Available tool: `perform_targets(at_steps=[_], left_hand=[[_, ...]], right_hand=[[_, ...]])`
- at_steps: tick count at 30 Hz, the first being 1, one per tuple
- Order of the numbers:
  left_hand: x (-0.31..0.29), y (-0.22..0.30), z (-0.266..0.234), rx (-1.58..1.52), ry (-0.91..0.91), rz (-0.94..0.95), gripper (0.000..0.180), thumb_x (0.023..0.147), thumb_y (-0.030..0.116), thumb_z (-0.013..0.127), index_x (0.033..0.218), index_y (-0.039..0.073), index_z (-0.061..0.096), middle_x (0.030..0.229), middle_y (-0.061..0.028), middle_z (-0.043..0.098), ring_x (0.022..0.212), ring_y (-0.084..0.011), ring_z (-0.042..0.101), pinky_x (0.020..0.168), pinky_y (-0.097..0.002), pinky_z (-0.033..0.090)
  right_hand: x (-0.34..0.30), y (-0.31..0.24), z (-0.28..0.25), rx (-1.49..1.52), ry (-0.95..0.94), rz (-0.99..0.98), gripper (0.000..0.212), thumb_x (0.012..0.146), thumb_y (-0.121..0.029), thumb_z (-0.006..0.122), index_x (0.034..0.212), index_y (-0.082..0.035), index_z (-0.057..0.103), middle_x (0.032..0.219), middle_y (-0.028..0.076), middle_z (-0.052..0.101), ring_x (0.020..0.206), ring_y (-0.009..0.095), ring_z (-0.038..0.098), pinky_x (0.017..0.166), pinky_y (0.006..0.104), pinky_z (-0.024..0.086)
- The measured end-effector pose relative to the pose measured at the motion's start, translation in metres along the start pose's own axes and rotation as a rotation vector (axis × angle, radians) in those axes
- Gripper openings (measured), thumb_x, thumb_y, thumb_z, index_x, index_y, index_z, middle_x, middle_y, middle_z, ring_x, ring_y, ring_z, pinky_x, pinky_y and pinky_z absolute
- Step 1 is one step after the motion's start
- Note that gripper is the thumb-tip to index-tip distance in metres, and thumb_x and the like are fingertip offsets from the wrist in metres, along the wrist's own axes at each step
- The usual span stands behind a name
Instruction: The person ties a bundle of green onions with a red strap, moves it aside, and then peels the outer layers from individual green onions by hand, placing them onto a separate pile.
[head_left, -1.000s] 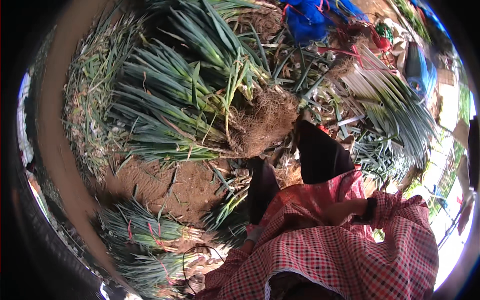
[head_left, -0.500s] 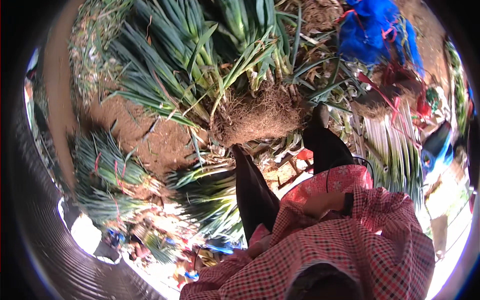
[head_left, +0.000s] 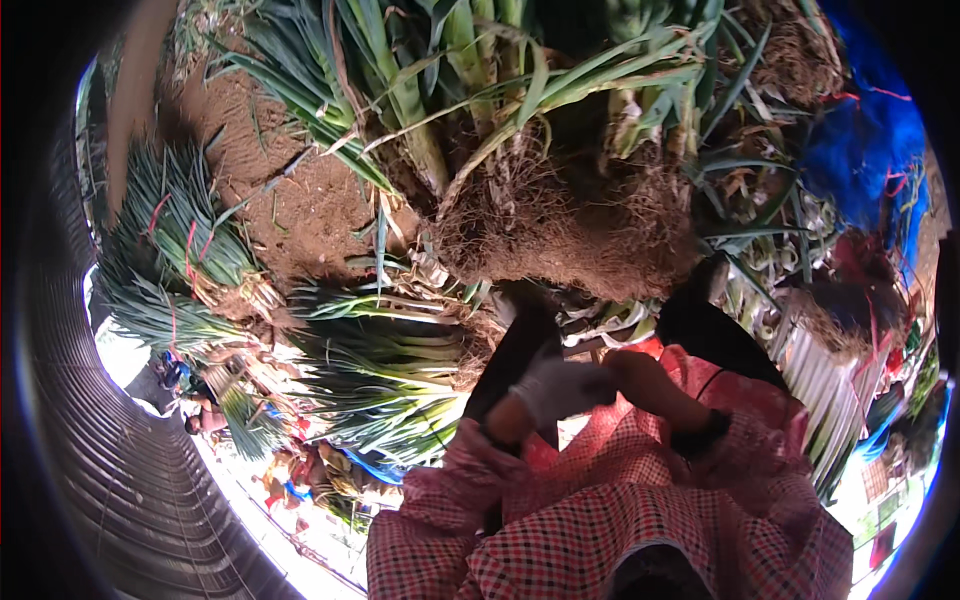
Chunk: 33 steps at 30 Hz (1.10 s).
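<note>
L hand (head_left: 553,392): in whitish glove (head_left: 572,386), up in front of red checked shirt (head_left: 640,530), blurred; can't tell if clenched or loose, nor whether it grips anything.
R hand (head_left: 632,370): bare, black wristband (head_left: 700,436) at wrist; meets L hand over lap, fingers appear curled in; can't tell if they pinch glove or just rest against it.
Leeks (head_left: 490,75): big heap beyond both hands & apart from them, top ctr. of view; leaves lie toward far side, brown tangled roots (head_left: 590,245) toward the knees.
Black trousers (head_left: 720,312): one leg each side of the hands, knees near the roots.
Loose pile (head_left: 390,385): more green stalks just L of the L leg, root ends toward it.
Tied bunches (head_left: 205,235): farther L, pink ties, beside bare earth (head_left: 290,215).
R side: blue netting (head_left: 870,140) upper R; pale-stemmed bunch (head_left: 815,365) below, well apart from R hand.
Far L: corrugated sheet (head_left: 110,450), bent by wide lens.
</note>
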<state>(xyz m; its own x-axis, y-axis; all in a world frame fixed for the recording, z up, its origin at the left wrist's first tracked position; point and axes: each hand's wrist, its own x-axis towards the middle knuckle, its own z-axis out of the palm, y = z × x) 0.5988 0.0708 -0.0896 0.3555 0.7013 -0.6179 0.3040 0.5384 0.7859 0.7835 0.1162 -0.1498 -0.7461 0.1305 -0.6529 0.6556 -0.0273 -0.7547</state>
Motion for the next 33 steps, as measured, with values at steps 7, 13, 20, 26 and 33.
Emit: perform_targets(at_steps=[7,13,20,26,33], left_hand=[[0.010,-0.085,-0.126,0.681,1.557,-0.092,0.034,0.083,0.003,0.051,0.117,0.001,0.051,0.109,-0.0150,0.055,0.101,-0.0275,0.053,0.086,-0.0342,0.043],[0.001,-0.119,-0.125,0.409,1.384,-0.036,0.038,0.071,0.008,0.065,0.108,0.005,0.058,0.095,-0.0119,0.061,0.086,-0.0289,0.058,0.076,-0.0375,0.045],[-0.004,-0.091,-0.136,0.409,1.288,-0.082,0.032,0.071,0.022,0.066,0.094,0.002,0.058,0.085,-0.0133,0.061,0.080,-0.0270,0.058,0.074,-0.0362,0.045],[0.007,-0.099,-0.122,0.354,1.351,0.044,0.031,0.067,0.023,0.066,0.090,0.005,0.054,0.086,-0.0134,0.058,0.079,-0.0305,0.056,0.072,-0.0411,0.044],[0.031,-0.075,-0.086,0.721,1.535,0.345,0.027,0.067,0.021,0.065,0.089,0.011,0.054,0.088,-0.0126,0.055,0.082,-0.0351,0.052,0.070,-0.0442,0.042]], right_hand=[[0.018,-0.009,-0.052,0.106,0.204,0.081,0.014,0.078,-0.011,0.055,0.090,-0.003,0.059,0.083,0.014,0.062,0.078,0.027,0.061,0.069,0.0347,0.047],[0.021,0.007,-0.065,0.053,0.233,0.050,0.014,0.077,-0.008,0.056,0.089,-0.002,0.059,0.083,0.013,0.061,0.079,0.026,0.061,0.070,0.0329,0.048],[0.015,0.000,-0.054,-0.076,0.501,-0.328,0.008,0.075,-0.006,0.056,0.081,-0.001,0.057,0.074,0.013,0.058,0.072,0.025,0.059,0.065,0.0328,0.046],[0.029,-0.036,-0.043,0.247,0.415,-0.493,0.014,0.082,-0.009,0.055,0.093,0.000,0.058,0.077,0.009,0.059,0.072,0.019,0.058,0.067,0.0286,0.046],[0.114,-0.095,-0.034,1.308,0.273,-0.489,0.026,0.090,-0.020,0.048,0.104,0.002,0.050,0.085,0.010,0.058,0.084,0.020,0.055,0.074,0.0339,0.047]])
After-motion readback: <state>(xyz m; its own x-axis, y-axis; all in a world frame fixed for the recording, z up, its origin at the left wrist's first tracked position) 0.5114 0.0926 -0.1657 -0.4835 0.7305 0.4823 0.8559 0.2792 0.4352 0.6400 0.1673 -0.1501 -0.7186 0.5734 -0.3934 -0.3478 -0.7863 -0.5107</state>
